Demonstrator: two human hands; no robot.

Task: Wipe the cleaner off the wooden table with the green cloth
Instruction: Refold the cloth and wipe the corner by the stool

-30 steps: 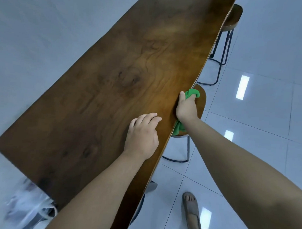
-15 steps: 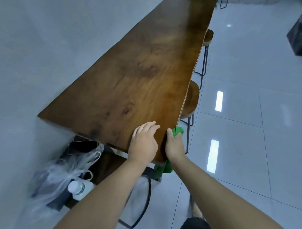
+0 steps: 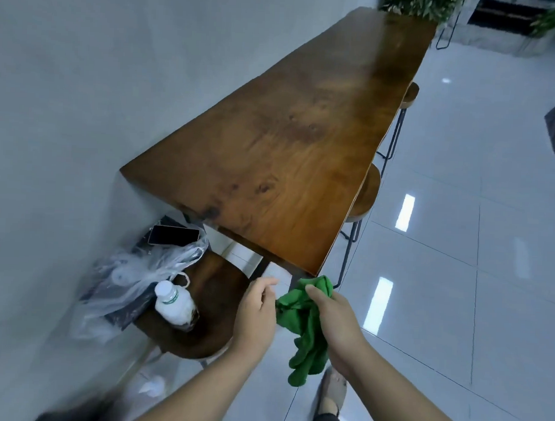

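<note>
Now the right hand (image 3: 335, 319) grips the crumpled green cloth (image 3: 307, 324) just off the near corner of the long brown wooden table (image 3: 287, 154), clear of it. Beside the cloth, the left hand (image 3: 255, 316) curls loosely, holding nothing.

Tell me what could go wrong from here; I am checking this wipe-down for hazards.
The green cloth hangs bunched from the right hand, off the wooden table, so a loose end could snag the table corner. The left hand hovers close to the bottle and phone on the stool; a careless swing might knock them off.
</note>
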